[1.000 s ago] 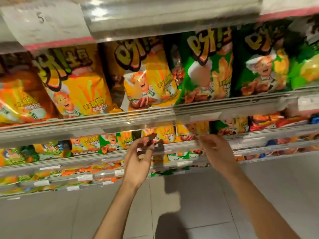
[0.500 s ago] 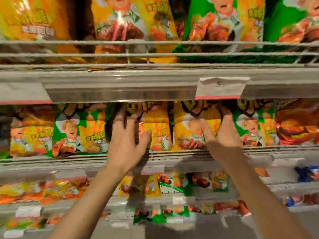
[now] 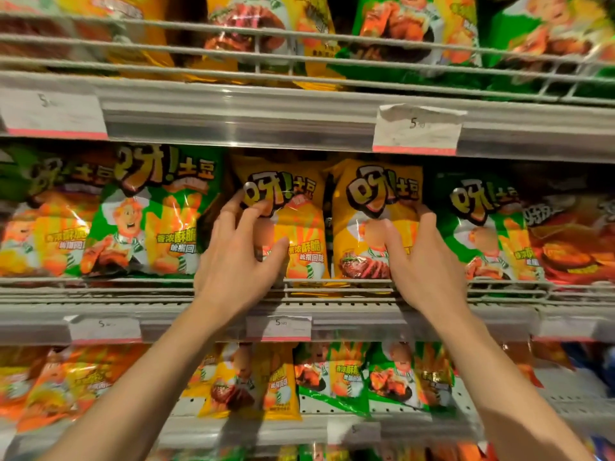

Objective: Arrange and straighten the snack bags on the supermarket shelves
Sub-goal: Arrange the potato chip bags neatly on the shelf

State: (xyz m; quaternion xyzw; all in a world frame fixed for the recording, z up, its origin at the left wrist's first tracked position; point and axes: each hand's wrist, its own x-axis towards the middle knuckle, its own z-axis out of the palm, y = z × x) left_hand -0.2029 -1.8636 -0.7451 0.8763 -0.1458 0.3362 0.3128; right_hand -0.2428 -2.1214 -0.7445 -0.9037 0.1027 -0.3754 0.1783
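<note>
The middle shelf in the centre of the frame is packed edge to edge with upright snack bags, with only a thin dark slit between the 2 yellow bags (image 3: 332,211). A low wire rail (image 3: 133,287) fences the bags' feet along the front. The upper shelf edge (image 3: 233,124) and its price tag (image 3: 417,131) overhang the bag tops closely. Open room lies in front of the shelving, lower centre.

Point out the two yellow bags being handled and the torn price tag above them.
left yellow bag (image 3: 301,207), head view, upper front by the logo.
right yellow bag (image 3: 376,194), head view, on the logo.
torn price tag (image 3: 417,131), head view, middle of the paper.
</note>
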